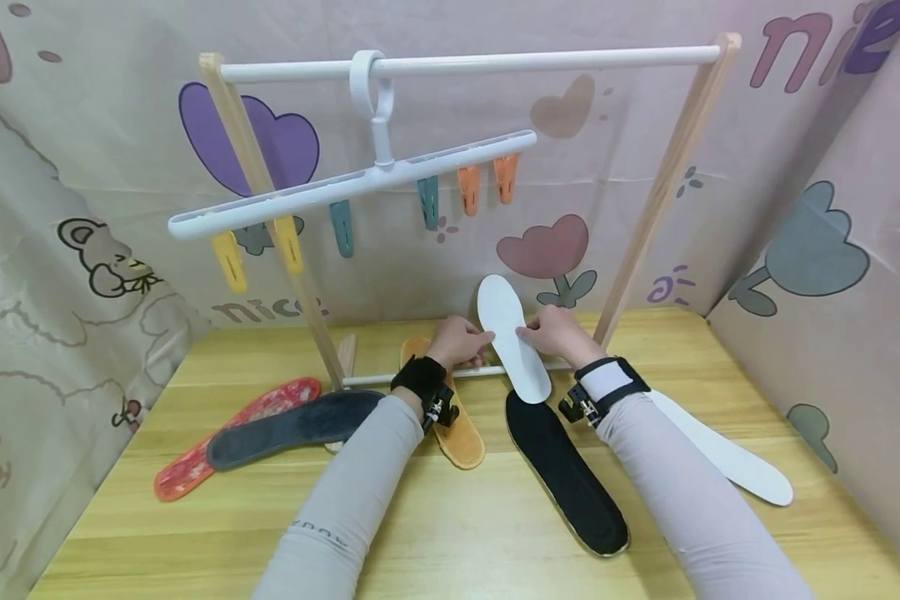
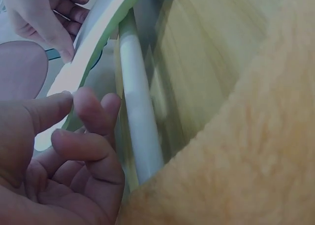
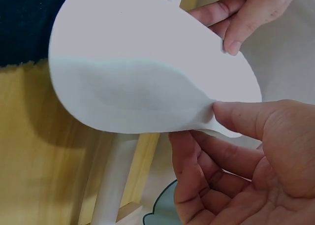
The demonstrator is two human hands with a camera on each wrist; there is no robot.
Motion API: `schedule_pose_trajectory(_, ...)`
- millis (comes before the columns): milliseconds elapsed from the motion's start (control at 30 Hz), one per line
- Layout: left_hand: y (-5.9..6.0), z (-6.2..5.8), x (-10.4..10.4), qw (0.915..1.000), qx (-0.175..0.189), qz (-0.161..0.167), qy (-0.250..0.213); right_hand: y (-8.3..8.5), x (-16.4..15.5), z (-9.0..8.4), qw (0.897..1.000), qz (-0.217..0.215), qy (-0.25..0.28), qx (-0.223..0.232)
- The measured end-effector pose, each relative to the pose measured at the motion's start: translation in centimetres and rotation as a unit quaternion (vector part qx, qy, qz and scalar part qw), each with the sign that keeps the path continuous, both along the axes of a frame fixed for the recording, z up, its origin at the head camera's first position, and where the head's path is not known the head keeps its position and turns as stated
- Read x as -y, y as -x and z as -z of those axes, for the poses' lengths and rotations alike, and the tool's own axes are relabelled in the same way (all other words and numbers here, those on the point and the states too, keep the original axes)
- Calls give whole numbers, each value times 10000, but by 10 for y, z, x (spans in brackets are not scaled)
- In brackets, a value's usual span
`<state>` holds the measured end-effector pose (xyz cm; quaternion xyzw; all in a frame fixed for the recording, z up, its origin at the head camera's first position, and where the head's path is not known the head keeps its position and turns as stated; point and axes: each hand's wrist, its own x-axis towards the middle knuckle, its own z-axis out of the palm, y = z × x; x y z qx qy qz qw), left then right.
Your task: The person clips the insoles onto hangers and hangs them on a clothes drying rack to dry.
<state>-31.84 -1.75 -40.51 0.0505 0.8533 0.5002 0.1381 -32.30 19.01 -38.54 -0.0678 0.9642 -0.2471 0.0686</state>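
A white insole (image 1: 512,333) is held up, toe end tilted away, between both hands above the rack's lower bar. My left hand (image 1: 456,342) pinches its left edge between thumb and forefinger, the other fingers loosely bent. On the opposite edge, my right hand (image 1: 558,333) pinches it at the narrow middle, thumb on the near face. From the right wrist, the insole (image 3: 123,97) shows its smooth white face, slightly creased by the right thumb. The left wrist view reveals a green layer along its side. Below its heel lies a black insole (image 1: 566,475).
Orange fuzzy (image 1: 461,442), dark grey (image 1: 285,433), red patterned (image 1: 183,475) and second white (image 1: 750,467) insoles lie on the wooden table. A white hanger (image 1: 330,190) with yellow, teal and orange clips hangs tilted from the rack's top bar (image 1: 555,61). Wooden posts (image 1: 667,192) flank the hands.
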Motion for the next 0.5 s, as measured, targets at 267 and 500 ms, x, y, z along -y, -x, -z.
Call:
schedule_pose_trajectory(267,1,3,-5,9997,131,-32,-211,-2,2,0,9999,-51,-91,-114)
schedule_pose_trajectory(500,1,5,-9,9998,151,22,-145,-4,4,2,9997,32,-151,-178)
